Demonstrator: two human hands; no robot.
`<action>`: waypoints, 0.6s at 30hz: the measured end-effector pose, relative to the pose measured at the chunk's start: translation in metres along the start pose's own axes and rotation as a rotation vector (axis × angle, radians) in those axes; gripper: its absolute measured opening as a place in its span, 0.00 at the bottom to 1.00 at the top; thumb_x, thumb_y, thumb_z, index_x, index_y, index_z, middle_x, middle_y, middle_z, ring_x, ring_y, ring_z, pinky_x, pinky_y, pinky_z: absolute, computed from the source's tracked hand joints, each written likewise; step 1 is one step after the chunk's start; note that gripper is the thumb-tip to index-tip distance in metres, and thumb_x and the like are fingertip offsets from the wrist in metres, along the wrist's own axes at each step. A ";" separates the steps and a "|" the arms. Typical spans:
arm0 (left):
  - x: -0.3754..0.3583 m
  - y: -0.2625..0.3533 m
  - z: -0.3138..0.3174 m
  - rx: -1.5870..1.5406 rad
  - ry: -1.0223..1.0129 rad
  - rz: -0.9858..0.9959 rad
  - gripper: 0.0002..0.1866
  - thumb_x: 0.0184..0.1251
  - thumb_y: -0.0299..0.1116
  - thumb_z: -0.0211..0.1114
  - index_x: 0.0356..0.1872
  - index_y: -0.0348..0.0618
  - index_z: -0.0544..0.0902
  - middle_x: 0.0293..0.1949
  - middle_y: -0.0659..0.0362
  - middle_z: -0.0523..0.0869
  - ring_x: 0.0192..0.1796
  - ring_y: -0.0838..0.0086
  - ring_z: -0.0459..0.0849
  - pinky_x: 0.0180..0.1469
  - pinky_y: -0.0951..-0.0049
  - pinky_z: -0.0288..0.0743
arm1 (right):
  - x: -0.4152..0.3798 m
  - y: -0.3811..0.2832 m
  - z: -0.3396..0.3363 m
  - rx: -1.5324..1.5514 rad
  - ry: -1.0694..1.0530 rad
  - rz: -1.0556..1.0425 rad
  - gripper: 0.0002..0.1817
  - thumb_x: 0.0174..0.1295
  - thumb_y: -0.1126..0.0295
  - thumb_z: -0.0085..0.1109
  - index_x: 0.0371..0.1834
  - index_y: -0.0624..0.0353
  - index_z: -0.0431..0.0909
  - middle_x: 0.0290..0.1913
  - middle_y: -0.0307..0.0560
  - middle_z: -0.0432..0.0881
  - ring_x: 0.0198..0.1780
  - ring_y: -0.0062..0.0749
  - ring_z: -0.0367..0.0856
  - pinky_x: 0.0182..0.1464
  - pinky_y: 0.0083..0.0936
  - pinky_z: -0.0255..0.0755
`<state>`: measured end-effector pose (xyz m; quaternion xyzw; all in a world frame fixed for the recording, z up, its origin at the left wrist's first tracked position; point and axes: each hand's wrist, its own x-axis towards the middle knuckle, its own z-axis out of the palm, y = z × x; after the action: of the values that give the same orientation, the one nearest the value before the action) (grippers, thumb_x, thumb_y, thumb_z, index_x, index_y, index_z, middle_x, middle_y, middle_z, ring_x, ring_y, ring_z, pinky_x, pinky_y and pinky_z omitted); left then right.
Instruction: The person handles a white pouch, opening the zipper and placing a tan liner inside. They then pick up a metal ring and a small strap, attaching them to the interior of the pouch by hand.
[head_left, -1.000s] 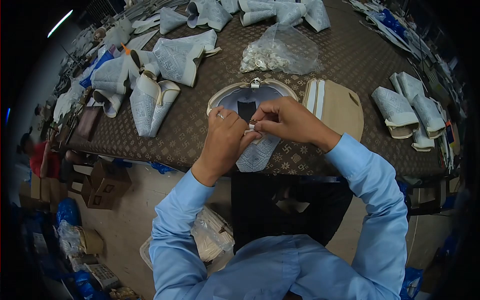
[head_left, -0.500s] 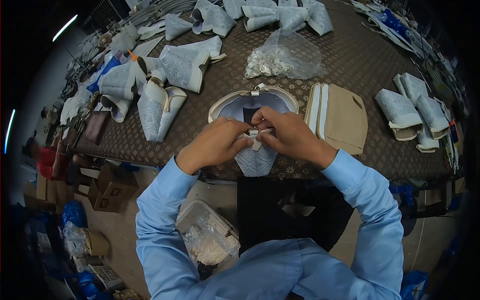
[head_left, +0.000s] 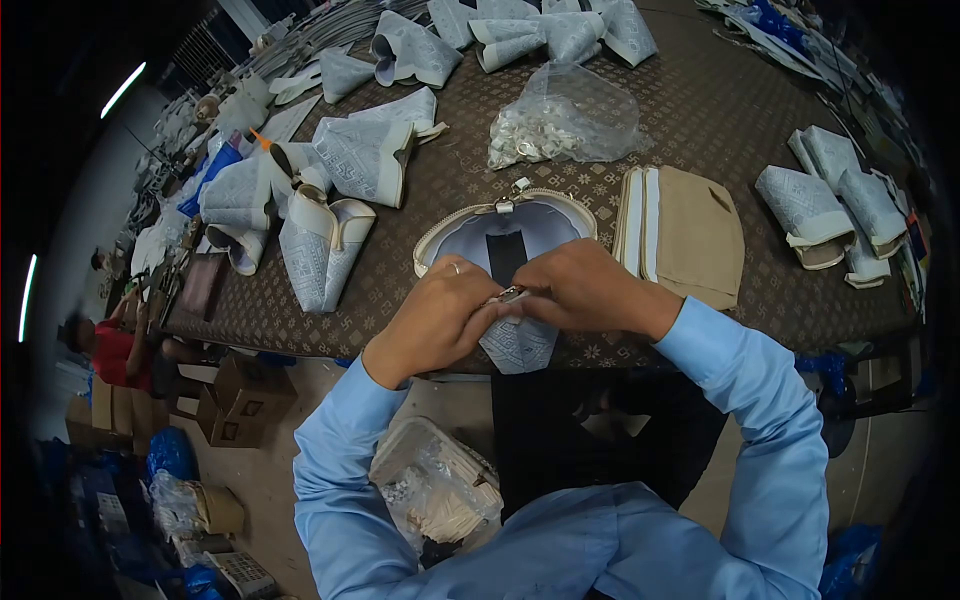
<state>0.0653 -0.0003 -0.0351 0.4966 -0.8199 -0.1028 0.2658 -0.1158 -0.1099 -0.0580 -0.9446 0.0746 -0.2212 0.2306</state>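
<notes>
A pale patterned bag [head_left: 520, 345] with a lavender lining and a zipper around its mouth lies at the table's front edge. At its near rim, my left hand [head_left: 435, 315] and my right hand [head_left: 580, 288] meet, thumbs and fingers pinched on a small metal fitting [head_left: 511, 294]. The fitting is partly hidden by the fingers. A black strip [head_left: 506, 255] shows inside the bag. On the far rim sits another metal ring with a light tab [head_left: 504, 205].
Beyond the bag lies a clear plastic bag of metal fittings [head_left: 545, 130]. Beige panels [head_left: 695, 235] are stacked to its right. Patterned pieces [head_left: 325, 245] stand at left, more [head_left: 805, 210] at right. A plastic-lined bin [head_left: 435, 480] is below. A person in red [head_left: 120, 350] is far left.
My hands have drawn together and lower around the near fitting, which is now more covered. The far rim's ring shows more openly. The whole view has shifted slightly.
</notes>
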 end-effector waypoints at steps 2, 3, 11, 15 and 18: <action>0.000 -0.004 -0.005 -0.007 -0.042 0.000 0.05 0.58 0.29 0.61 0.31 0.39 0.82 0.29 0.53 0.81 0.36 0.60 0.78 0.49 0.64 0.65 | 0.006 0.000 -0.004 0.005 -0.012 -0.034 0.13 0.55 0.59 0.60 0.22 0.57 0.76 0.20 0.51 0.77 0.27 0.51 0.77 0.29 0.42 0.68; -0.001 -0.007 -0.006 -0.028 -0.058 0.008 0.05 0.58 0.29 0.61 0.32 0.39 0.82 0.30 0.54 0.82 0.37 0.61 0.78 0.51 0.65 0.64 | 0.007 -0.001 -0.006 0.028 -0.031 -0.089 0.13 0.55 0.60 0.60 0.23 0.57 0.77 0.20 0.51 0.77 0.26 0.51 0.77 0.28 0.42 0.68; -0.009 -0.018 -0.002 -0.058 -0.097 0.021 0.06 0.59 0.31 0.62 0.33 0.39 0.82 0.33 0.54 0.82 0.41 0.63 0.78 0.53 0.65 0.64 | 0.020 0.005 -0.004 0.092 -0.146 -0.187 0.11 0.57 0.61 0.57 0.24 0.57 0.76 0.19 0.51 0.76 0.26 0.51 0.76 0.28 0.41 0.66; -0.010 -0.006 0.005 0.183 0.144 0.070 0.08 0.60 0.33 0.62 0.33 0.39 0.82 0.32 0.54 0.81 0.39 0.61 0.79 0.49 0.63 0.67 | 0.016 0.007 -0.005 0.030 -0.160 -0.100 0.14 0.57 0.61 0.57 0.21 0.57 0.73 0.19 0.51 0.75 0.25 0.51 0.75 0.27 0.42 0.64; -0.004 -0.001 0.000 0.107 0.014 0.005 0.08 0.60 0.33 0.62 0.33 0.39 0.81 0.30 0.53 0.81 0.37 0.58 0.78 0.47 0.63 0.68 | 0.009 0.007 -0.002 0.042 -0.108 -0.106 0.14 0.58 0.60 0.57 0.20 0.57 0.73 0.18 0.51 0.75 0.25 0.51 0.75 0.26 0.42 0.64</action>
<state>0.0673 0.0027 -0.0364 0.5085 -0.8237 -0.0546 0.2449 -0.1089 -0.1188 -0.0565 -0.9528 0.0073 -0.1832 0.2418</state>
